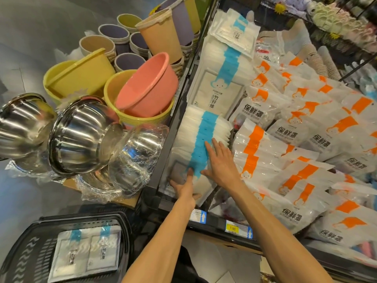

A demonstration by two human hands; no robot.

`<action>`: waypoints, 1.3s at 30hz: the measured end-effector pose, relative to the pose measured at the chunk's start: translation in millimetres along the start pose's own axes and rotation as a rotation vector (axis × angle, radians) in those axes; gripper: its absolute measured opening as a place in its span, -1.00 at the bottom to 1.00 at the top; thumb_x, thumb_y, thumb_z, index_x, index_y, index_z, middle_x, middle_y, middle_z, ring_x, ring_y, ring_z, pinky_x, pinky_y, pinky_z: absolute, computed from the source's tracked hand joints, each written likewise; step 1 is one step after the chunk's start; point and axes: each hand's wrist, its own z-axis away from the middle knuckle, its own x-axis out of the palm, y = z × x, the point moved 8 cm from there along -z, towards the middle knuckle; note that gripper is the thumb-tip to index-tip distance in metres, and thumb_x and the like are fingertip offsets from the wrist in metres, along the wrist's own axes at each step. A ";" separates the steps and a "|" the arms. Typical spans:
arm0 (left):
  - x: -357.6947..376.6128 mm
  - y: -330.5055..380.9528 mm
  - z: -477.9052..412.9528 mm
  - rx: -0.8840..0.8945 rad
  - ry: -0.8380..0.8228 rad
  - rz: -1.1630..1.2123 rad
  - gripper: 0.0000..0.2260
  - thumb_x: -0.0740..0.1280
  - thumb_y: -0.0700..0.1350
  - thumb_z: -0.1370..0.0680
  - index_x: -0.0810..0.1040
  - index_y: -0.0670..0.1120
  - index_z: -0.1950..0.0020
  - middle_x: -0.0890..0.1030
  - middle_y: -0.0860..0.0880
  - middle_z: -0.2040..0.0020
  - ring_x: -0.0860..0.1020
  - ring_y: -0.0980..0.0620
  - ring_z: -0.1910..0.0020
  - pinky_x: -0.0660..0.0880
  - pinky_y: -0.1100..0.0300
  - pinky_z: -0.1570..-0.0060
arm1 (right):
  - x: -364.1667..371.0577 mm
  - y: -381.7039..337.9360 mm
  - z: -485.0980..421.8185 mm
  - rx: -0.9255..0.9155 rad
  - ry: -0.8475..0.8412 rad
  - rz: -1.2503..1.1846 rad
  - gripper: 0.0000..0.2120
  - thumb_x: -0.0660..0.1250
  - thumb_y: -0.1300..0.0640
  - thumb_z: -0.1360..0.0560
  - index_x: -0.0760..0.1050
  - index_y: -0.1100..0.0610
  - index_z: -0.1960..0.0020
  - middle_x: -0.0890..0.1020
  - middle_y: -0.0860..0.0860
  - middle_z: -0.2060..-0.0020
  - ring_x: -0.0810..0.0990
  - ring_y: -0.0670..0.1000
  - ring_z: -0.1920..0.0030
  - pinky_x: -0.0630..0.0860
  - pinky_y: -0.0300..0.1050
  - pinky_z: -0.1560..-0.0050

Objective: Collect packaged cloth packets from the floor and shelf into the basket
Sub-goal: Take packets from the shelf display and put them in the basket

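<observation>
Packaged cloth packets, white with a blue stripe [85,252], lie two side by side in the black plastic basket [22,254] at lower left. On the dark shelf [214,222], a leaning row of the same packets [206,127] stands. The left hand [184,189] grips the front packet [205,185], thumb on its face. The right hand [220,162] lies flat on the row, fingers straight and slightly apart. Orange-striped white bags [285,160] crowd just beside it.

Both arms outstretched, left hand [184,189] thumb raised, right hand [219,162] flat, fingers [209,150] straight.
</observation>
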 end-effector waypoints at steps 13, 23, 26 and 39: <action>35.8 1.5 -12.4 0.006 -0.250 0.315 -0.08 0.50 0.07 -0.45 -0.08 0.34 -0.58 0.49 -0.19 -0.41 0.58 -0.24 -0.26 0.58 -0.27 -0.09 | -7.2 1.8 -12.1 -0.054 -0.074 -0.072 -0.08 0.32 -0.25 -0.52 -0.15 0.00 -0.64 -0.12 0.12 -0.61 -0.13 0.19 -0.60 -0.09 0.18 -0.56; 12.4 2.6 -11.3 0.014 -0.152 0.124 -0.05 0.47 0.23 -0.41 -0.12 0.33 -0.59 0.40 -0.14 -0.49 0.52 -0.26 -0.30 0.53 -0.29 -0.18 | 0.4 -3.7 -4.9 -0.021 0.031 -0.016 -0.05 0.31 -0.29 -0.51 -0.17 0.01 -0.63 -0.13 0.11 -0.62 -0.16 0.17 -0.60 -0.18 0.17 -0.56; 5.5 5.3 -5.8 0.039 -0.125 0.091 0.00 0.48 0.26 -0.36 -0.11 0.27 -0.61 0.36 -0.09 -0.52 0.49 -0.23 -0.34 0.57 -0.23 -0.11 | 2.3 -6.1 -0.5 -0.019 0.030 -0.033 -0.06 0.27 -0.29 -0.53 -0.19 0.06 -0.63 -0.15 0.10 -0.61 -0.19 0.16 -0.60 -0.19 0.15 -0.57; 7.2 6.7 -6.1 -0.027 -0.175 0.167 -0.01 0.41 0.25 -0.44 -0.21 0.15 -0.63 0.29 -0.18 -0.55 0.41 -0.33 -0.41 0.44 -0.32 -0.24 | 5.0 -7.7 1.1 -0.009 0.018 -0.012 -0.01 0.34 -0.25 -0.51 -0.19 0.11 -0.63 -0.16 0.11 -0.61 -0.18 0.17 -0.60 -0.18 0.14 -0.55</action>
